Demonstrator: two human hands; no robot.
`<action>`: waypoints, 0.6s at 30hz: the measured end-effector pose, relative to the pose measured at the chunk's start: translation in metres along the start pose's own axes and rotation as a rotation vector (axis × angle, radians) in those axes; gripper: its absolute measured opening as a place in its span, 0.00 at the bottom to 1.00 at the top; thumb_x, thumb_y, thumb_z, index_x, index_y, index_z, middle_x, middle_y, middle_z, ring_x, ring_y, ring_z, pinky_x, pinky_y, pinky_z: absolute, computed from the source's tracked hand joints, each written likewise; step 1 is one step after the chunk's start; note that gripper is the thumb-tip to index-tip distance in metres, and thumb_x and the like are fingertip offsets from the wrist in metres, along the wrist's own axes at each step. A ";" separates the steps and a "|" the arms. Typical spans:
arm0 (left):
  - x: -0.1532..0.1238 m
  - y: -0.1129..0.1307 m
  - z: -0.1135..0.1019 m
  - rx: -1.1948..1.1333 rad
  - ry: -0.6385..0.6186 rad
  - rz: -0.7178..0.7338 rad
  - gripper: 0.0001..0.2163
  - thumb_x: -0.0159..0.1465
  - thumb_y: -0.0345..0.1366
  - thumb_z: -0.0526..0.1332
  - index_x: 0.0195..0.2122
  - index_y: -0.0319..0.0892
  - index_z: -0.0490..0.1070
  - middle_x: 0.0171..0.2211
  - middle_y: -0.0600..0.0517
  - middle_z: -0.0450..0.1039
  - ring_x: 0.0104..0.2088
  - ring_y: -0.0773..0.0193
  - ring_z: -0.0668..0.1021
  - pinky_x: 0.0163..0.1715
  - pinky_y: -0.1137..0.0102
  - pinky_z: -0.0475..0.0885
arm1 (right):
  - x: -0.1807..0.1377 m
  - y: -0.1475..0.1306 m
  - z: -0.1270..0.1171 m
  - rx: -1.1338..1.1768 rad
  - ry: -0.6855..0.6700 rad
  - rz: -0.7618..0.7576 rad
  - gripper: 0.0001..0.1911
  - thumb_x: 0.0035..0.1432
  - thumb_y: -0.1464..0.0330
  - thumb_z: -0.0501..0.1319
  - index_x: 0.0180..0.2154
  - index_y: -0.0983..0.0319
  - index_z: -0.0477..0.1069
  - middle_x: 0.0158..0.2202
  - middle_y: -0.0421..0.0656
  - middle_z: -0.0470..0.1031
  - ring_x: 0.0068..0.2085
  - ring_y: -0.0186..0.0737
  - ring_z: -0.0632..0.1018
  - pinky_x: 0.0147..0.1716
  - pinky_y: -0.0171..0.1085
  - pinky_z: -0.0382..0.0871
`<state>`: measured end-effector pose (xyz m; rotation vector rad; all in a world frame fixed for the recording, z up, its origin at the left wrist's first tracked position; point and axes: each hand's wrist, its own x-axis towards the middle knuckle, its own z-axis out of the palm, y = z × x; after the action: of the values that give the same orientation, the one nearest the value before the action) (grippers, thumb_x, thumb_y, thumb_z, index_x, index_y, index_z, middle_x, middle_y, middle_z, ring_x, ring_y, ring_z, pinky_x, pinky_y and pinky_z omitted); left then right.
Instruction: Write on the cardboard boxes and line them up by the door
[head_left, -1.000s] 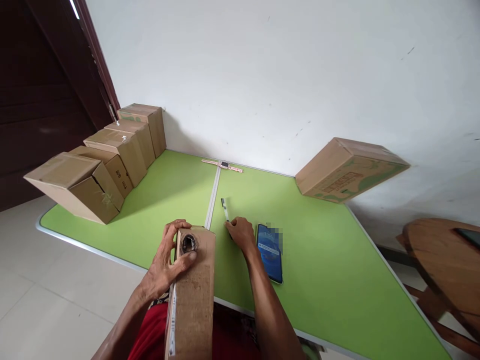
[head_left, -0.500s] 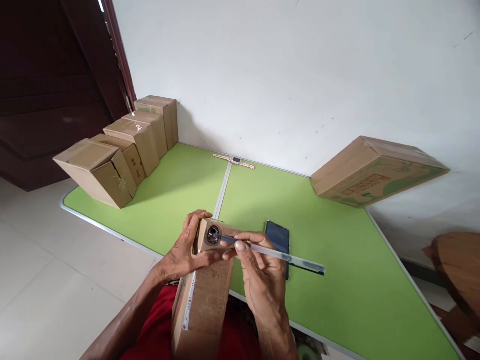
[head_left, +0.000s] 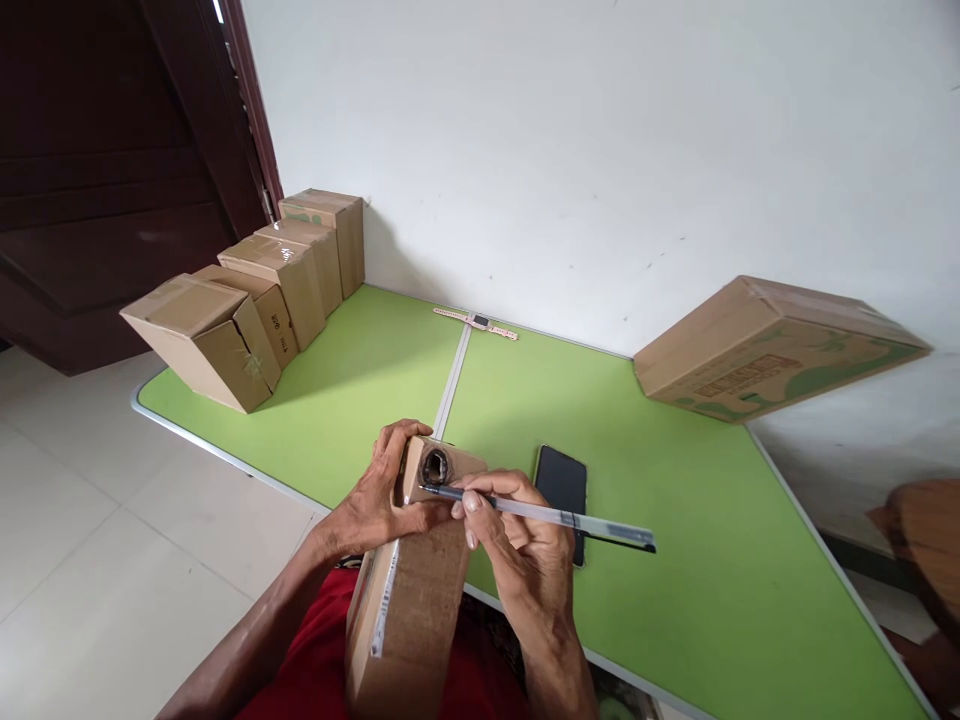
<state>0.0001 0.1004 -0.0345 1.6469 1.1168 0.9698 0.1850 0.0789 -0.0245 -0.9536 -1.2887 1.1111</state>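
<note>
A long cardboard box (head_left: 420,590) stands on end against my lap, tilted up at the table's near edge. My left hand (head_left: 379,500) grips its upper end, thumb across the near side and fingers over the far left edge. On that end face is a dark-rimmed round hole (head_left: 435,467), scribbled black around its edge. My right hand (head_left: 517,540) is closed around a clear-barrelled pen (head_left: 585,522). The pen's tip lies at the near rim of the hole, and its back end points right over the table.
Several cardboard boxes (head_left: 300,260) line the left side of the green table (head_left: 360,380). Another box (head_left: 772,350) leans by the wall at right. A phone (head_left: 562,485) lies beyond my right hand; a pink-strapped watch (head_left: 480,322) rests at the back edge.
The pen tip has moved from inside the hole to its near rim, with my right hand slightly lower. My left hand keeps its grip on the box. The view has shifted a little.
</note>
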 end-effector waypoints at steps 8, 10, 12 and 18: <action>-0.002 -0.007 -0.002 -0.036 -0.016 -0.015 0.33 0.61 0.43 0.68 0.65 0.46 0.56 0.64 0.42 0.57 0.66 0.43 0.64 0.67 0.49 0.63 | 0.023 0.010 -0.018 0.101 0.142 0.050 0.14 0.68 0.56 0.67 0.36 0.59 0.72 0.26 0.37 0.75 0.24 0.31 0.73 0.22 0.30 0.65; -0.003 -0.009 -0.003 -0.046 -0.021 -0.023 0.33 0.62 0.43 0.68 0.65 0.47 0.57 0.64 0.42 0.56 0.66 0.44 0.65 0.67 0.50 0.64 | 0.048 0.013 -0.024 0.070 0.201 0.044 0.15 0.70 0.54 0.63 0.39 0.58 0.69 0.34 0.41 0.79 0.29 0.34 0.78 0.25 0.32 0.68; -0.004 -0.010 -0.004 -0.040 -0.014 -0.023 0.32 0.63 0.44 0.68 0.66 0.47 0.57 0.65 0.43 0.56 0.67 0.43 0.64 0.68 0.50 0.63 | 0.079 0.020 -0.031 -0.148 0.271 0.115 0.14 0.74 0.54 0.54 0.43 0.58 0.66 0.43 0.45 0.81 0.33 0.36 0.80 0.26 0.33 0.71; -0.009 -0.012 -0.008 -0.067 0.010 -0.088 0.32 0.65 0.48 0.66 0.67 0.51 0.56 0.67 0.44 0.56 0.70 0.42 0.62 0.70 0.49 0.61 | 0.131 0.067 -0.053 -0.718 0.223 0.445 0.11 0.71 0.62 0.64 0.41 0.64 0.73 0.35 0.42 0.80 0.30 0.36 0.80 0.33 0.38 0.77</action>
<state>-0.0128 0.0959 -0.0448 1.5279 1.1418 0.9492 0.2263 0.2250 -0.0632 -1.9155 -1.3425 0.8237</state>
